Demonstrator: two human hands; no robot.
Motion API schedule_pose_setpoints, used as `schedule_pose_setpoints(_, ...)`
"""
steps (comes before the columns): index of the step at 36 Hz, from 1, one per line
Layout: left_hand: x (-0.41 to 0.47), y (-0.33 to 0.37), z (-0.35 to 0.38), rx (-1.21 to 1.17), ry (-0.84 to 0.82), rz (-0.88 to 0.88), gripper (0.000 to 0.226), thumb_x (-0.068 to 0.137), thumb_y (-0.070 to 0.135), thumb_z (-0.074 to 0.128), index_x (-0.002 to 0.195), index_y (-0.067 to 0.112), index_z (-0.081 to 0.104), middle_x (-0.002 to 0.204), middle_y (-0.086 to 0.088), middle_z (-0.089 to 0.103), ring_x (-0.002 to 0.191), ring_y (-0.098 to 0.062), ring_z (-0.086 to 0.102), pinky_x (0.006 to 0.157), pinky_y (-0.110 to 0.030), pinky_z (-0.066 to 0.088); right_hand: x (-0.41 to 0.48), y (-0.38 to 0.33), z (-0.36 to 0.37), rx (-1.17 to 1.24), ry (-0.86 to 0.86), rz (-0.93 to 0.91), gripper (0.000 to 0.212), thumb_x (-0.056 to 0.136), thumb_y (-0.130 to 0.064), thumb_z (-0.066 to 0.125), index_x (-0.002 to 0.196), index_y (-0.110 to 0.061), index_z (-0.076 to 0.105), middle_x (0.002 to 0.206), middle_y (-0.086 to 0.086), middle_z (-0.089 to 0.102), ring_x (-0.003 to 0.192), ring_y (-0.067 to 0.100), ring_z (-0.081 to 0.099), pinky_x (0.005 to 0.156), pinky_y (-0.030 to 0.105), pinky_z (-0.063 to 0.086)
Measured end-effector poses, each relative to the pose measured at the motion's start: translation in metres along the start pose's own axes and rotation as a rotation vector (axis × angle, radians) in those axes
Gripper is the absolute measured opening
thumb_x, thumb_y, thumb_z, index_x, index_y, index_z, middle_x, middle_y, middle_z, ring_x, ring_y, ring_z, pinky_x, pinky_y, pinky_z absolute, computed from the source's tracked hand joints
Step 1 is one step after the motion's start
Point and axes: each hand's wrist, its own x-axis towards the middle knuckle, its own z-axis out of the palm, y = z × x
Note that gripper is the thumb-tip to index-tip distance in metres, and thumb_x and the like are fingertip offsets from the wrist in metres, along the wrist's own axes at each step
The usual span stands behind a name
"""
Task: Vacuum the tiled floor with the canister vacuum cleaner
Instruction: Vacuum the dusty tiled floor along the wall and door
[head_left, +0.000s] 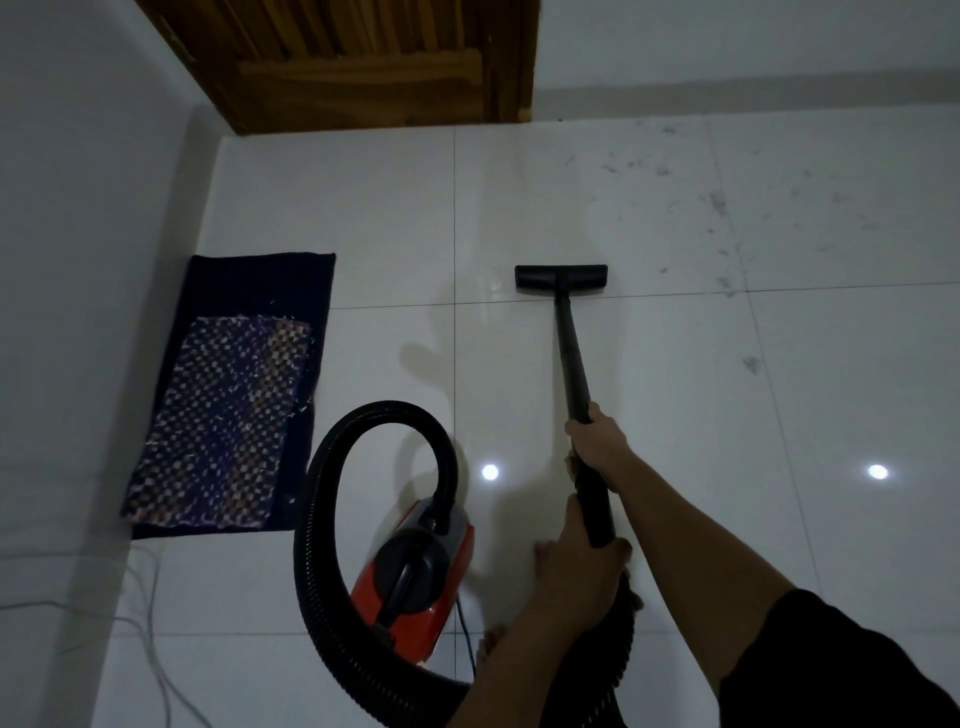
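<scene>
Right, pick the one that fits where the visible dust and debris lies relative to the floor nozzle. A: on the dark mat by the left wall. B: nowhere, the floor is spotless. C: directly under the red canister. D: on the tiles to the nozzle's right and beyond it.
D: grey specks of debris dot the tiles right of and beyond the floor nozzle.

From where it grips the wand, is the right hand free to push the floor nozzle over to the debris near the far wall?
Probably yes: the right hand grips the wand, and only bare tile separates the floor nozzle from the debris.
</scene>
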Motion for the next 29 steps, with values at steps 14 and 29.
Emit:
schedule_pose_setpoints(14,-0.029,-0.029,0.008,0.093,-0.078,-0.044,0.047,0.085,0.004,0.047,0.128,0.016,0.034,0.074,-0.006,0.048,0.058,-0.015,0.052,0.051,-0.026,0.049,-0.028,0.047,-0.008,0.032,0.053,0.045,0.045,0.098,-0.012,0.045,0.141,-0.01,0.035,0.083,0.015,0.051,0.052,0.02,0.052,0.035,0.021,0.043)
schedule_pose_setpoints(29,-0.052,-0.059,0.047,0.331,-0.261,-0.139,0.057,0.091,0.002,0.045,0.138,0.025,0.022,0.085,-0.011,0.052,0.054,-0.014,0.052,0.042,-0.015,0.046,-0.064,0.123,-0.053,0.102,0.178,0.099,0.041,0.098,-0.013,0.044,0.138,-0.006,0.037,0.082,0.01,0.052,0.054,0.016,0.051,0.039,0.021,0.042)
